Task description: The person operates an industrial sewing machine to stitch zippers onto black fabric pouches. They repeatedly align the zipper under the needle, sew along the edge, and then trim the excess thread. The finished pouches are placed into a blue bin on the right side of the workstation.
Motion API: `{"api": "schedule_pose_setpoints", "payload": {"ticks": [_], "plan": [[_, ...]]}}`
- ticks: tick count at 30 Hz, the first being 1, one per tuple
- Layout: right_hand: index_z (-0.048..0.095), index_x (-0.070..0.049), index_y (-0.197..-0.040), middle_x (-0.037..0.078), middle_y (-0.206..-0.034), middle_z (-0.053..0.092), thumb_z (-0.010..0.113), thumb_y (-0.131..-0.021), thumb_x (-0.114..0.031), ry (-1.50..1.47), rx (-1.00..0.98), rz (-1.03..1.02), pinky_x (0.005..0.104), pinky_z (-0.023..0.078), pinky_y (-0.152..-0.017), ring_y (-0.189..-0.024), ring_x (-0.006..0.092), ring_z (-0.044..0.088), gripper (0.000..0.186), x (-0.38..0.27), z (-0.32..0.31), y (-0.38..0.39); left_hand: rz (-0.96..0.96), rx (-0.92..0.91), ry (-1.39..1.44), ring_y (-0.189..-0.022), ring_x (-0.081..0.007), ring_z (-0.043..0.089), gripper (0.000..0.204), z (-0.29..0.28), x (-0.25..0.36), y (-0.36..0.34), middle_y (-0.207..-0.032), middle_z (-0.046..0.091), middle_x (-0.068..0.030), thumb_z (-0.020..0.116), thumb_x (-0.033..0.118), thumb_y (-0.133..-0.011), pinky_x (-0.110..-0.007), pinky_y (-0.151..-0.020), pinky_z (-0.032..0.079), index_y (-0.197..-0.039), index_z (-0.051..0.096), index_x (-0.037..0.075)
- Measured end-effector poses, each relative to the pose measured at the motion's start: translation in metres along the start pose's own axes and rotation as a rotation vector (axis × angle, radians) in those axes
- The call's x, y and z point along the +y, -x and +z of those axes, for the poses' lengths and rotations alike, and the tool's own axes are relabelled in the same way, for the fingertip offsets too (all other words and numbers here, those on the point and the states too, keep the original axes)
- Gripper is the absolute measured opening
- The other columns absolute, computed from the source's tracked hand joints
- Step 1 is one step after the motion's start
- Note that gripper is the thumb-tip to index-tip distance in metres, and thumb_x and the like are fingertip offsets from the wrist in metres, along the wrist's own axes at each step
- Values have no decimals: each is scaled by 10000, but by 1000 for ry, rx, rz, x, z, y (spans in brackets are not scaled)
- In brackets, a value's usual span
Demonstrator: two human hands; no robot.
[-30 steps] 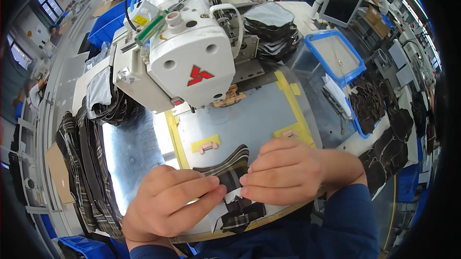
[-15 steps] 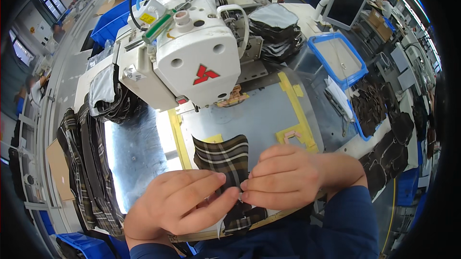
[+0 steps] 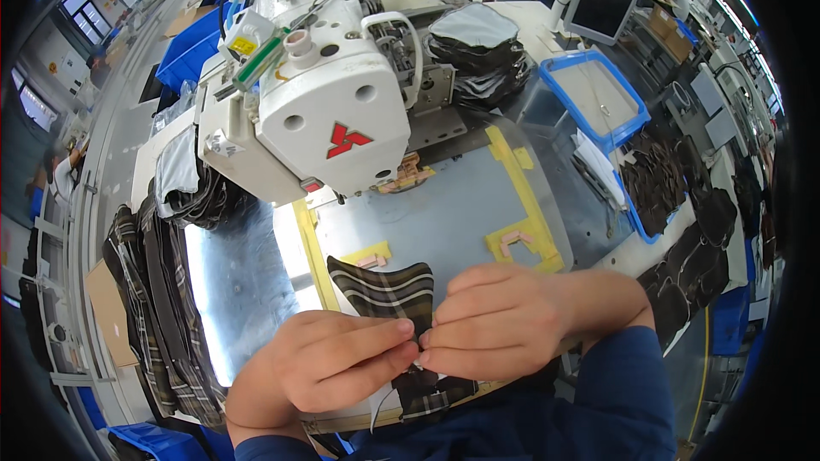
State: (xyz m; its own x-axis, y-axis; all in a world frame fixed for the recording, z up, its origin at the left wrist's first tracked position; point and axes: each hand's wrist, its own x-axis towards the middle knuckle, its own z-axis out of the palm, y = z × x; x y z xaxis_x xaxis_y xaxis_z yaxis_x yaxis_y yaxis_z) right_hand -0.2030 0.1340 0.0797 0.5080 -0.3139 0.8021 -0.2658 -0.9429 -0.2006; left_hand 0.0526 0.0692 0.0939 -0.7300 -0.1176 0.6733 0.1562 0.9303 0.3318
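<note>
A dark plaid fabric piece (image 3: 384,292) with pale stripes lies near the front edge of the sewing table, its far end spread flat and pointing toward the machine. My left hand (image 3: 333,360) pinches it with thumb and fingers drawn together. My right hand (image 3: 500,324) is closed on the same cloth, fingertips meeting those of the left. Something small and whitish shows between the fingertips, too small to name. A lower part of the plaid hangs below my hands, with a thin pale strip (image 3: 377,408) beside it.
A white industrial sewing machine (image 3: 333,140) stands just beyond. Yellow tape (image 3: 524,183) borders the metal plate. Plaid pieces (image 3: 162,316) are piled at left, and a stack of lined pieces (image 3: 477,55) stands behind. At right are a blue-rimmed tray (image 3: 639,126) and dark cut pieces (image 3: 651,183).
My left fingertips have closed together on the cloth, right against my right hand. The fabric's far end has slid slightly left and nearer. The whole view has shifted a little.
</note>
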Motion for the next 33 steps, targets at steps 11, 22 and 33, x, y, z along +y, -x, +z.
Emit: {"api": "schedule_pose_setpoints", "payload": {"ticks": [11, 22, 33], "plan": [[766, 23, -982, 106, -934, 721, 764, -884, -82, 101, 105, 19, 364, 538, -716, -810, 241, 676, 144, 5, -3, 4, -216, 121, 569, -990, -351, 778, 443, 19, -17, 8, -1215, 745, -268, 843, 215, -885, -381, -838, 643, -1215, 774, -72], [737, 12, -984, 82, -944, 678, 730, -857, -115, 61, 67, 18, 366, 537, -762, -873, 235, 666, 180, 7, 2, 4, -107, 173, 128, -936, -319, 778, 252, 32, -9, 19, -1058, 778, -176, 803, -14, -781, -352, -707, 601, -1033, 794, -17], [689, -47, -881, 35, -885, 641, 675, -877, -122, 408, -52, -69, 314, 520, -741, -827, 184, 642, 76, -11, 4, -2, -36, 129, -206, -907, -233, 762, 254, 37, -6, 11, -1029, 780, -114, 823, 65, -792, -298, -677, 551, -1039, 813, 10]]}}
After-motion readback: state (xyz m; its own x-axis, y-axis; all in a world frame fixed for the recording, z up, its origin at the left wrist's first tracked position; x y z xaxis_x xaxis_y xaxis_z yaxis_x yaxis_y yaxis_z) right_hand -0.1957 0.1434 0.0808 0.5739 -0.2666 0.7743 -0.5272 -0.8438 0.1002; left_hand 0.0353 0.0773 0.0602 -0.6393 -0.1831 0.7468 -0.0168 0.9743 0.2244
